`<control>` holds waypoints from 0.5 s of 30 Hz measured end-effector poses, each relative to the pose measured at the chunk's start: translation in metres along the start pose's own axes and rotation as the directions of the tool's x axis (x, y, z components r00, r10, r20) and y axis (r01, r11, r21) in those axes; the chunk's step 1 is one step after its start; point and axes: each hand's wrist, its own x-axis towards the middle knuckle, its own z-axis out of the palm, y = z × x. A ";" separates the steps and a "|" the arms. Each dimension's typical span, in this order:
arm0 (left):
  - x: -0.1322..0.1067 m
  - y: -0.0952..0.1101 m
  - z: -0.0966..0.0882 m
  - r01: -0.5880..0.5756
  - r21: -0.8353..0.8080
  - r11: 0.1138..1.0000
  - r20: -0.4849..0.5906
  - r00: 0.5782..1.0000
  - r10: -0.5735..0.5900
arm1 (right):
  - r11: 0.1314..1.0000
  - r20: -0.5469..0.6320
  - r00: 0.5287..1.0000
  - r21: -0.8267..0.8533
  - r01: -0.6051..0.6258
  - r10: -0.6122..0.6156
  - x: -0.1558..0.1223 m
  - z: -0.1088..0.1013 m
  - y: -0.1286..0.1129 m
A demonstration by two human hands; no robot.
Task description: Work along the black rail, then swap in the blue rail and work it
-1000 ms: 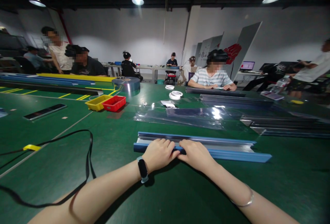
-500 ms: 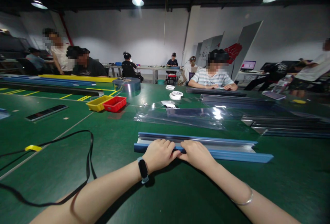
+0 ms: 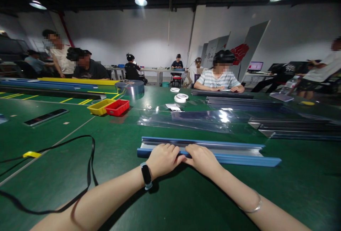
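Note:
A blue channel-shaped profile strip [image 3: 245,159] lies lengthwise on the green table in front of me, its pale inner face turned up. Both hands grip its near edge around the middle, side by side with thumbs almost touching. My left hand [image 3: 163,160], below a wrist with a dark-faced band, curls its fingers over the edge into the channel. My right hand [image 3: 203,160] does the same just to the right. The fingertips are hidden inside the channel. Beyond the strip lie clear plastic sheets [image 3: 183,122].
Dark profiles [image 3: 298,128] lie at right. Yellow [image 3: 99,107] and red [image 3: 118,107] bins, a phone [image 3: 46,116] and a black strap [image 3: 92,160] are to the left. White tape rolls [image 3: 181,98] sit farther back. A person [image 3: 218,78] works across the green table [image 3: 213,202].
The whole view has shifted very slightly. Both hands keep the same grip on the blue profile strip, which has not visibly moved on the table.

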 end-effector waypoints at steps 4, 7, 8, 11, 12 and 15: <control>0.000 0.000 0.001 -0.001 -0.002 1.000 -0.001 1.000 0.001 | 1.000 0.006 1.000 0.006 0.012 -0.012 0.001 0.000 0.000; 0.000 0.000 0.001 0.003 -0.004 1.000 0.006 1.000 -0.003 | 0.999 0.020 0.999 0.002 0.032 -0.032 0.003 0.000 0.001; 0.000 -0.001 0.001 0.003 -0.004 1.000 0.008 1.000 -0.003 | 0.999 0.025 0.999 -0.002 0.036 -0.036 0.003 0.000 0.002; 0.000 -0.001 0.002 0.001 0.001 1.000 0.011 1.000 -0.001 | 0.999 0.028 0.999 -0.016 0.042 -0.041 0.003 0.000 0.002; 0.000 -0.001 0.002 0.000 0.003 1.000 0.010 1.000 0.000 | 0.999 0.026 0.999 -0.017 0.040 -0.040 0.003 0.000 0.001; 0.000 0.000 0.002 -0.001 0.005 1.000 0.003 1.000 0.001 | 1.000 0.010 1.000 -0.014 0.019 -0.019 0.001 0.000 0.000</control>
